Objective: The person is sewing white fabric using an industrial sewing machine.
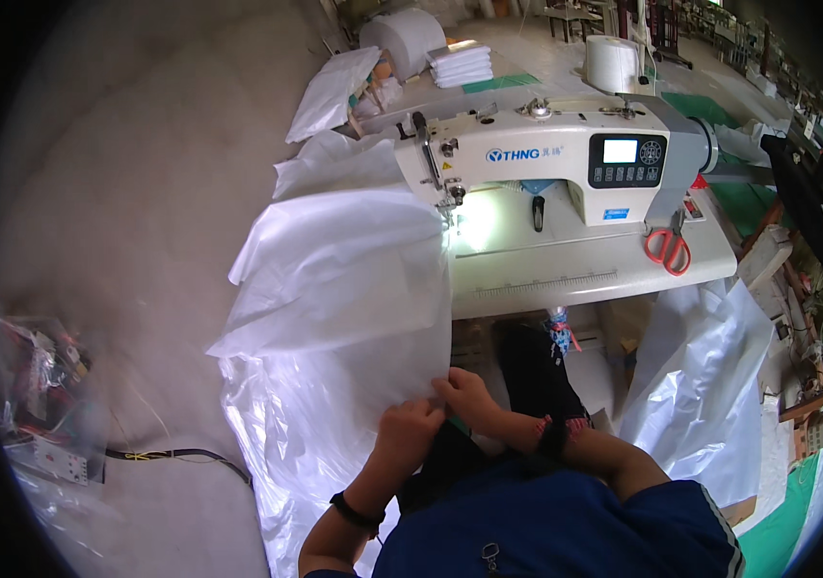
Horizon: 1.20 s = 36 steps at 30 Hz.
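A large white plastic sheet (354, 279) drapes off the left side of the sewing machine (527, 154), its right edge running up to the lit needle area. Close to my body, my left hand (408, 432) is closed on that sheet near its edge. My right hand (467, 397) pinches the same edge just beside it, fingers closed. The fingertips of both hands nearly meet. The machine is white, with a small lit screen and buttons on its right end.
Red-handled scissors (668, 250) and a small black thread snipper (538, 214) lie on the machine bed (566, 275). More white plastic (701, 376) hangs at the right. Behind stand a thread cone (612, 64), a white roll (404, 43) and folded sheets (461, 65). A black cable (180, 453) crosses the floor at left.
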Motion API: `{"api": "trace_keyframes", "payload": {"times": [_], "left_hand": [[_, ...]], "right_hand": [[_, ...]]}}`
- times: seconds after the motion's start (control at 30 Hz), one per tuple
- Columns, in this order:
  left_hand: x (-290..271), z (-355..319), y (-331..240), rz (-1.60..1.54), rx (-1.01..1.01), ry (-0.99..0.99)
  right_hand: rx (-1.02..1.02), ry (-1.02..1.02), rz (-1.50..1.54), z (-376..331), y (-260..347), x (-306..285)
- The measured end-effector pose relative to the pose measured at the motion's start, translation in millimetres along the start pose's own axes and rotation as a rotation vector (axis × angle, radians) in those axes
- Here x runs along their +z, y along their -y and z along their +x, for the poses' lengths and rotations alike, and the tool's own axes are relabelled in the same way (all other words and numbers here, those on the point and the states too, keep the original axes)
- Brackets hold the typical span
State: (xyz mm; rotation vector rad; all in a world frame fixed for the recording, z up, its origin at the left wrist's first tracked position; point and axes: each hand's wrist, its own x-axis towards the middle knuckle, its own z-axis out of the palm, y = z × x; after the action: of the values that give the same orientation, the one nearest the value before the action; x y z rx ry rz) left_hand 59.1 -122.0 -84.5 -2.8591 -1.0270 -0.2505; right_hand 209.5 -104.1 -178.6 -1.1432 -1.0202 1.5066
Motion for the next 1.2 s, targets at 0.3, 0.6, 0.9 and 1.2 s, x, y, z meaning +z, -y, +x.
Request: {"api": "trace_keyframes", "payload": {"times": [0.3, 0.6, 0.9, 1.2], "left_hand": [[-52.0, 111.7, 74.3, 0.225, 0.176, -0.136], [-11.3, 45.4, 23.3, 0.066, -0.08, 0.232], [24.4, 15.2, 6.9, -0.388, -0.366, -0.019], [34.2, 5.9, 21.6, -0.346, -0.495, 0.119]], "right_hand": [[0.035, 0.044, 0.179, -14.9, -2.8, 10.6], [0.063, 0.089, -0.029, -34.4, 2.1, 10.5], [-0.007, 0.21, -0.309, -54.2, 9.7, 6.6], [-0.776, 0.239, -0.543, -46.3, -44.4, 24.4]]}}
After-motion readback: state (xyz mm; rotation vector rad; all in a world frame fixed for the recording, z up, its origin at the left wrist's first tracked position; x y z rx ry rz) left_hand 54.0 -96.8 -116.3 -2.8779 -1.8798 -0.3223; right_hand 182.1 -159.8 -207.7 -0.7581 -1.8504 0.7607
